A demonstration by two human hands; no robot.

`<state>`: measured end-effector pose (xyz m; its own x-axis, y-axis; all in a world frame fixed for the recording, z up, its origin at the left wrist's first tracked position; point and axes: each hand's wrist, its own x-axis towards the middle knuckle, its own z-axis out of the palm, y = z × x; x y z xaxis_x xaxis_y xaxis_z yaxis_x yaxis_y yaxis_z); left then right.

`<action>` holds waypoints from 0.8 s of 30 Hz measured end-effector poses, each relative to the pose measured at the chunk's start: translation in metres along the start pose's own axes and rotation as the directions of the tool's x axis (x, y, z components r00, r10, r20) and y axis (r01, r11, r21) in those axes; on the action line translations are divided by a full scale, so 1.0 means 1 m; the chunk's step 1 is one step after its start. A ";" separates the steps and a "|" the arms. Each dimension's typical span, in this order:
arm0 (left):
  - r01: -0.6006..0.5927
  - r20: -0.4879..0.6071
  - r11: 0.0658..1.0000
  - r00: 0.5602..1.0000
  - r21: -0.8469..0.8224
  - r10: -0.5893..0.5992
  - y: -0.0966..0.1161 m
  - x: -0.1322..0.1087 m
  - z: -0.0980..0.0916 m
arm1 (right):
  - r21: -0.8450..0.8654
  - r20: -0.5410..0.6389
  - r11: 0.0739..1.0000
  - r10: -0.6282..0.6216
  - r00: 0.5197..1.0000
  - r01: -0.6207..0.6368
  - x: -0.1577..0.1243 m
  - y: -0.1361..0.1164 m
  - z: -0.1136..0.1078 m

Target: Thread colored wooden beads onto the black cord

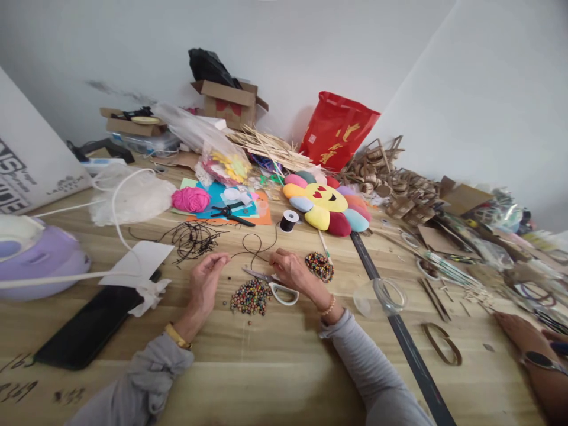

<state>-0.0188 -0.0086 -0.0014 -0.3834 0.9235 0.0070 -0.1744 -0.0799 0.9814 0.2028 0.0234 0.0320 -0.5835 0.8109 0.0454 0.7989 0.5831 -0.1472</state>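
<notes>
One black cord runs sideways between the grips: left hand pinches it, right hand likewise, scissors just beneath.

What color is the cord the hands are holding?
Black: the cord shows best in the head view.

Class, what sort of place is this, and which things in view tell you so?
Probably a craft workroom: a pile of loose beads, a spool of dark cord and pink yarn share one wooden table.
</notes>
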 end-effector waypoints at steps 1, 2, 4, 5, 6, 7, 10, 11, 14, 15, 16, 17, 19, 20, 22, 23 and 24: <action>0.015 0.016 1.000 1.000 -0.003 -0.015 -0.001 0.000 0.000 | 0.051 -0.024 0.998 -0.036 0.999 0.038 -0.003 -0.007 -0.004; 0.034 0.040 0.999 0.999 -0.004 -0.034 -0.003 0.000 0.000 | 0.092 -0.040 0.993 -0.077 0.996 0.080 -0.006 -0.014 -0.007; 0.071 0.097 0.997 0.993 0.006 -0.072 -0.005 -0.001 0.000 | 0.120 -0.047 0.982 -0.142 0.989 0.146 -0.013 -0.029 -0.013; 0.084 0.127 0.996 0.988 0.015 -0.085 -0.005 -0.001 0.000 | 0.115 -0.031 0.977 -0.178 0.983 0.181 -0.017 -0.036 -0.015; 0.091 0.156 0.996 0.983 0.024 -0.094 -0.006 -0.002 0.000 | 0.099 -0.004 0.973 -0.207 0.978 0.207 -0.021 -0.043 -0.016; 0.093 0.179 0.995 0.979 0.032 -0.097 -0.006 -0.003 0.000 | 0.062 0.018 0.974 -0.221 0.975 0.219 -0.024 -0.048 -0.015; 0.086 0.222 0.996 0.971 0.035 -0.092 -0.006 -0.005 0.000 | -0.045 0.047 0.965 -0.258 0.965 0.260 -0.032 -0.059 -0.008; 0.081 0.232 0.996 0.969 0.035 -0.087 -0.007 -0.006 0.000 | -0.059 0.053 0.962 -0.265 0.963 0.267 -0.034 -0.061 -0.004; 0.069 0.257 0.997 0.964 0.030 -0.075 -0.010 -0.008 0.002 | -0.108 0.053 0.952 -0.282 0.958 0.286 -0.037 -0.063 0.008; 0.069 0.260 0.997 0.963 0.026 -0.074 -0.012 -0.008 0.003 | -0.110 0.044 0.951 -0.286 0.957 0.289 -0.038 -0.063 0.010; 0.069 0.261 0.997 0.962 0.026 -0.074 -0.013 -0.008 0.003 | -0.101 0.028 0.952 -0.286 0.958 0.288 -0.039 -0.062 0.010; 0.069 0.263 0.997 0.962 0.031 -0.075 -0.015 -0.009 0.004 | -0.085 0.010 0.955 -0.283 0.959 0.283 -0.039 -0.062 0.010; 0.065 0.276 0.997 0.958 0.045 -0.075 -0.017 -0.009 0.004 | -0.047 -0.022 0.965 -0.259 0.966 0.258 -0.042 -0.059 0.004; 0.064 0.283 0.997 0.956 0.051 -0.076 -0.017 -0.010 0.004 | -0.032 -0.031 0.971 -0.236 0.971 0.235 -0.043 -0.056 0.000; 0.067 0.296 0.996 0.952 0.062 -0.083 -0.016 -0.010 0.004 | -0.030 -0.027 0.986 -0.166 0.986 0.165 -0.047 -0.049 -0.010; 0.068 0.301 0.995 0.950 0.069 -0.086 -0.015 -0.011 0.004 | -0.037 -0.026 0.991 -0.126 0.992 0.125 -0.049 -0.044 -0.014; 0.067 0.305 0.995 0.948 0.078 -0.088 -0.014 -0.011 0.005 | -0.045 -0.024 0.996 -0.084 0.996 0.083 -0.052 -0.039 -0.018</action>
<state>-0.0080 -0.0158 -0.0146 -0.0716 0.9972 -0.0215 -0.1281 0.0122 0.9917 0.2039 -0.0405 0.0529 -0.6450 0.7598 0.0815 0.7535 0.6501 -0.0978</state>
